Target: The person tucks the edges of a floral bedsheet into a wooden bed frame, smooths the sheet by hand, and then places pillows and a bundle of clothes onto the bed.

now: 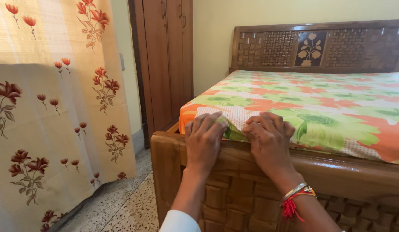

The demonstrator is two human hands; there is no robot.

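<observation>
Left hand (203, 139) and right hand (268, 141) are pressed flat, fingers together, on sheet (319, 103) at footboard (233, 161); sheet may be bunched if pushed unevenly.

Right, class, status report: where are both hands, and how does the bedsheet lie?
Left hand and right hand flat, pressing the floral bedsheet edge at the wooden footboard. Nothing in the way.

Two hands (203, 139) (268, 141), one bed (337, 176), one sheet (319, 107), one curtain (57, 107), one wardrobe (165, 60), two bangles (296, 193).
</observation>
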